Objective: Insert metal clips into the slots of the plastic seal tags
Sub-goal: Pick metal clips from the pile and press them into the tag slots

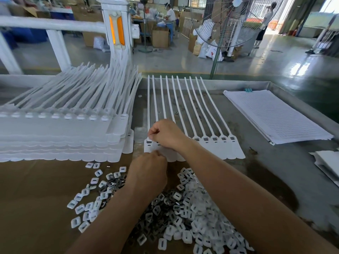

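Note:
A joined row of white plastic seal tags lies flat on the metal table, straps pointing away from me and slots near the flag ends. My right hand hovers over the leftmost tags, thumb and forefinger pinching a small metal clip just above a slot; the fingers mostly hide the clip. My left hand sits just below the row's near edge, fingers curled into the palm around clips that I cannot see directly. A loose pile of dark metal clips mixed with white plastic caps lies in front of me.
A tall stack of seal tag rows fills the table's left side. Lined paper sheets lie at the right, more white sheets at the far right edge. Brown cardboard covers the near left. A standing fan rises beyond the table.

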The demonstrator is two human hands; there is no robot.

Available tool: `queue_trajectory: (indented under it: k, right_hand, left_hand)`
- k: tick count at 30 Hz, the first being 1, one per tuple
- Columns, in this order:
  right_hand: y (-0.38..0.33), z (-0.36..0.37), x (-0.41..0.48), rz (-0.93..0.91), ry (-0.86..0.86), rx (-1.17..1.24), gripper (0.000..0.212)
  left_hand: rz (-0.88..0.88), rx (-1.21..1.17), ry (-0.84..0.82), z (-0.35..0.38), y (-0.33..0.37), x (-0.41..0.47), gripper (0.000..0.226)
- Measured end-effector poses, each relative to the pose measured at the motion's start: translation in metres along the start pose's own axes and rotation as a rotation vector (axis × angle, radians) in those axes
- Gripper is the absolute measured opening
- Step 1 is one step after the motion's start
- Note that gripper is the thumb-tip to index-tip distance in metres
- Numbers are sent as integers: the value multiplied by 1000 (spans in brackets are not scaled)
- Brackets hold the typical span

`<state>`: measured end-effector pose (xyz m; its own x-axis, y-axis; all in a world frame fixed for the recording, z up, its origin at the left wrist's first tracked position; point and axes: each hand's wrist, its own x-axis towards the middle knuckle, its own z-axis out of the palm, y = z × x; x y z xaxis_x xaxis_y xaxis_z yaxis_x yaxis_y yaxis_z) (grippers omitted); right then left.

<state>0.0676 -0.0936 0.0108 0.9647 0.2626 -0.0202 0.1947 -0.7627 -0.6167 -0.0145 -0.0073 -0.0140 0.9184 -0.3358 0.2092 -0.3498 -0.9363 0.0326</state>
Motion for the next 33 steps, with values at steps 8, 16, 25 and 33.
queue_trajectory:
  k: [8,16,25,33]
  right_hand:
    - [-1,10,6,10,-25,-174,19]
    - [-4,6,10,87,-119,-130,24]
    - [-7,-2,8,75,-173,-167,16]
    - [-5,8,8,43,-99,-168,21]
  left_hand:
    - [13,12,-10,-2,-1,-2,28]
    - [24,2,-19,-3,-1,-4,28]
    - [28,-27,-17,-2,-1,-4,29]
    - [32,6,-18,-2,0,-5,29]
